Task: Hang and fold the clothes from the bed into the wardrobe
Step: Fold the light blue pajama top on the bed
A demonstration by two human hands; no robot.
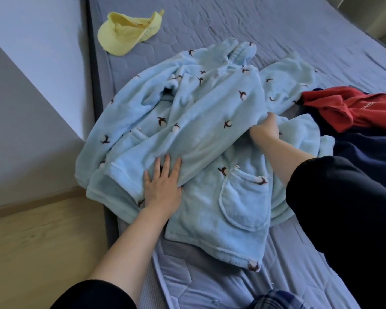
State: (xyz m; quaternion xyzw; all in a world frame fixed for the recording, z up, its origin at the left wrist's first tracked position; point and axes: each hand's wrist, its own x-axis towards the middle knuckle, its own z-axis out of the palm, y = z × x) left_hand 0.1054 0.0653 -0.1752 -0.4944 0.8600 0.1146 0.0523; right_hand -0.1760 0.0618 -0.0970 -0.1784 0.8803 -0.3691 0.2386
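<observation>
At the near edge of the bed (pixel 210 286), a blue fleece jacket (pixel 210 130) lies partly folded, its left hem past the edge above the floor (pixel 42 241). The left hand (pixel 163 186) presses flat on it, fingers straight. The right hand (pixel 265 128) grips a fold. Progress is judged early: nothing is hung and no wardrobe is in view. A red top (pixel 343 105) and a navy garment (pixel 366 152) crowd the right. Farther off, a yellow cap (pixel 129 32) lies near the wall-side edge, with open mattress to its right.

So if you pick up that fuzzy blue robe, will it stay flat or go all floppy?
Probably floppy: the blue robe lies in soft folds and bunches where the right hand grips it. It looks thick and fuzzy, so likely bulky rather than heavy. It probably won't slip much under the left hand pressing flat on it.
</observation>
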